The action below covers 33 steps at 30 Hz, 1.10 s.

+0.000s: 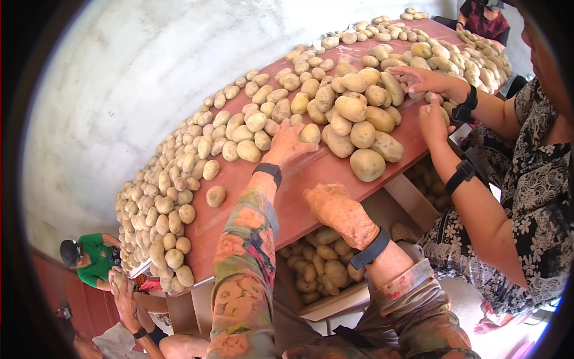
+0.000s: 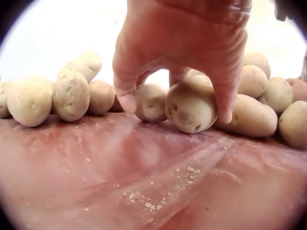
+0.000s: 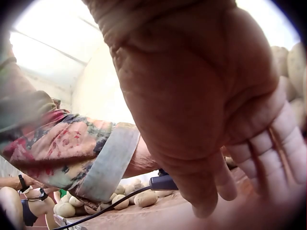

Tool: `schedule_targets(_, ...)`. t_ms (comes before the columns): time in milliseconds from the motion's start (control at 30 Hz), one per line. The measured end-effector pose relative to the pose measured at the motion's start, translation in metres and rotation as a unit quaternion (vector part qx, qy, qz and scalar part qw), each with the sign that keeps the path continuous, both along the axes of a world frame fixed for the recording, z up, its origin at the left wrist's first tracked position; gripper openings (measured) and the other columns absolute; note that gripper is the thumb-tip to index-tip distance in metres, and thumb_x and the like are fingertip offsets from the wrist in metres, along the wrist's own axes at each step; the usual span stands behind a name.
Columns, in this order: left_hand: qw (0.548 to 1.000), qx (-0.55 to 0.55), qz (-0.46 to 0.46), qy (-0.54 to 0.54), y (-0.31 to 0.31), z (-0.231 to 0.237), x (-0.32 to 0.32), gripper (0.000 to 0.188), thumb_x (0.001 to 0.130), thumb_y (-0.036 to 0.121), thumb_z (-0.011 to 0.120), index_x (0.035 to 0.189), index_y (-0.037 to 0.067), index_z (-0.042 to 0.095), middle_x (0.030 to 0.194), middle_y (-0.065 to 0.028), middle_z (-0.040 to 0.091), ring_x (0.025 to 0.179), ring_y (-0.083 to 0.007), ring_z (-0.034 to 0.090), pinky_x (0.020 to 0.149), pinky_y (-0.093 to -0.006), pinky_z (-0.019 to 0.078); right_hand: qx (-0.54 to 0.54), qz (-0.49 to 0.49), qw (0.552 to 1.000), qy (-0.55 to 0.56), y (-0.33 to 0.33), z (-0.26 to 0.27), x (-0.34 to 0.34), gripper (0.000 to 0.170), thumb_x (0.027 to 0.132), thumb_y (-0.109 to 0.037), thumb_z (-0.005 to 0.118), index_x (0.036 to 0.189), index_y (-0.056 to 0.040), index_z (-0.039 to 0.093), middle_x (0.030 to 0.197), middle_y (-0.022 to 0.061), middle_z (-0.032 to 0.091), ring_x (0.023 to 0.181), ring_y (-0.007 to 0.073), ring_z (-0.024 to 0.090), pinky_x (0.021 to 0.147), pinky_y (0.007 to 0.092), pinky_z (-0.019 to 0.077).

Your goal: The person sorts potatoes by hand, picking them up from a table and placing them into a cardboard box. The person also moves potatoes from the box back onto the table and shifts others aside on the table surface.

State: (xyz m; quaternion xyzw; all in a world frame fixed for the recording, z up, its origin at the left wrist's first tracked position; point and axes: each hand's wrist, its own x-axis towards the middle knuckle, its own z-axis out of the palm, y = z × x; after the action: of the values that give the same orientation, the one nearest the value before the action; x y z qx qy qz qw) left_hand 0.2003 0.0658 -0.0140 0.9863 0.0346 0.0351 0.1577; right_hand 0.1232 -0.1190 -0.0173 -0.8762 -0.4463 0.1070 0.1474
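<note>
Thumb and fingers curved round a yellowish-brown oval potato (image 1: 310,133), a worker's left hand (image 1: 290,143) holds it against a red-brown tabletop (image 1: 299,179), just beside a heap of large yellow-brown potatoes (image 1: 350,108). The right hand (image 1: 338,209) hovers by the table's near edge, its fingers extended and apparently holding nothing.

The potato's smooth, rounded sides could slip from a grip that looks light, since the left wrist view shows the thumb low along one flank. A bump to the heap, stacked loosely near the edge, might send its front potato (image 1: 367,165) rolling over. Below, an open pale box filled with potatoes (image 1: 335,303) could catch some; others might land on the floor.

A second smooth, rounded potato (image 2: 151,103) sits close beside the gripped one, crowding the fingers. Pale crumbs (image 2: 148,203) speckle the surface. Across the heap, a person in a black-and-white floral garment (image 1: 526,197) reaches in, so arms could collide there. A broad spread of small tan potatoes (image 1: 164,197) blocks the wall side of the table.
</note>
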Motion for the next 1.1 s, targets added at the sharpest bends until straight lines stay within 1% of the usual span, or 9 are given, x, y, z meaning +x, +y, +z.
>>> schedule_targets(67,0.999,-0.045,0.018,0.004,-0.003,0.002,-0.002,0.074,0.061,0.046,0.077,0.117,0.002,0.059,0.12,-0.0208,0.039,0.114,-0.0366,0.044,0.096,-0.0419,0.0395,0.002,0.0,1.0,0.003,-0.001,0.001,-0.001,0.016,0.081,-0.009,0.054,0.092,-0.009,0.066,0.092,0.0146,0.069,0.093,0.0305,0.066,0.078,0.0441,0.0515)
schedule_targets(300,0.999,-0.03,0.004,-0.018,-0.007,0.003,-0.006,0.071,0.057,0.043,0.077,0.109,-0.002,0.062,0.113,-0.0196,0.041,0.109,-0.0361,0.046,0.09,-0.0395,0.0439,0.016,0.004,1.0,-0.004,-0.004,0.002,-0.001,0.016,0.082,-0.01,0.054,0.091,-0.0081,0.066,0.091,0.0151,0.068,0.092,0.0309,0.066,0.077,0.044,0.0517)
schedule_targets(367,0.997,-0.052,-0.02,0.048,-0.008,0.01,-0.01,0.08,0.058,0.046,0.078,0.117,-0.003,0.059,0.128,-0.0232,0.034,0.118,-0.0378,0.042,0.099,-0.0405,0.0391,0.012,0.003,1.0,0.001,-0.003,0.004,-0.001,0.016,0.082,-0.009,0.053,0.091,-0.0079,0.066,0.092,0.0153,0.068,0.092,0.031,0.066,0.077,0.0438,0.0519)
schedule_targets(400,0.997,-0.05,-0.023,0.05,-0.011,0.012,-0.011,0.08,0.058,0.046,0.078,0.117,-0.003,0.059,0.128,-0.0232,0.034,0.118,-0.0378,0.042,0.099,-0.0405,0.0391,0.006,0.001,1.0,0.006,-0.004,0.005,0.0,0.016,0.082,-0.009,0.053,0.092,-0.0078,0.066,0.093,0.0156,0.068,0.092,0.0311,0.066,0.077,0.0436,0.0521)
schedule_targets(500,0.997,-0.009,-0.037,0.071,-0.02,0.012,-0.025,0.077,0.058,0.046,0.077,0.116,-0.002,0.06,0.129,-0.0233,0.035,0.119,-0.0391,0.04,0.099,-0.041,0.0388,0.018,-0.01,1.0,-0.023,-0.006,0.007,-0.003,0.017,0.082,-0.01,0.055,0.087,-0.0096,0.072,0.089,0.0122,0.07,0.089,0.0266,0.068,0.075,0.0384,0.0535)
schedule_targets(733,0.996,0.016,-0.02,0.084,-0.032,0.011,-0.063,0.073,0.059,0.047,0.076,0.116,0.004,0.062,0.13,-0.0224,0.036,0.117,-0.0412,0.041,0.098,-0.0443,0.0392,0.011,-0.026,0.999,-0.018,-0.006,0.005,-0.009,0.017,0.082,-0.011,0.055,0.086,-0.0098,0.071,0.091,0.0108,0.071,0.091,0.0243,0.068,0.077,0.0374,0.052)
schedule_targets(833,0.995,0.011,0.008,0.1,-0.037,0.008,-0.075,0.071,0.06,0.047,0.077,0.115,0.005,0.062,0.131,-0.0219,0.036,0.114,-0.0418,0.042,0.096,-0.0459,0.0398,-0.029,-0.004,0.999,0.017,-0.009,0.011,-0.005,0.021,0.082,-0.008,0.053,0.099,-0.0072,0.066,0.099,0.0131,0.069,0.099,0.0286,0.065,0.08,0.0424,0.0521)
schedule_targets(933,0.999,0.028,0.011,0.03,-0.032,-0.001,-0.08,0.062,0.064,0.045,0.074,0.11,0.005,0.064,0.12,-0.0192,0.046,0.109,-0.0391,0.041,0.093,-0.0438,0.0404,-0.029,0.004,0.999,0.015,-0.009,0.013,0.002,0.023,0.081,-0.006,0.054,0.101,-0.0055,0.065,0.102,0.013,0.068,0.1,0.0289,0.064,0.08,0.0425,0.0516)
schedule_targets(1100,0.999,0.016,0.033,-0.027,-0.037,-0.008,-0.087,0.061,0.066,0.045,0.074,0.109,0.003,0.065,0.122,-0.0199,0.048,0.11,-0.0396,0.043,0.095,-0.0439,0.0399,-0.008,-0.005,1.0,0.03,-0.013,0.016,0.003,0.025,0.079,-0.005,0.054,0.102,-0.0027,0.064,0.103,0.0159,0.066,0.098,0.0304,0.064,0.081,0.0427,0.0511)
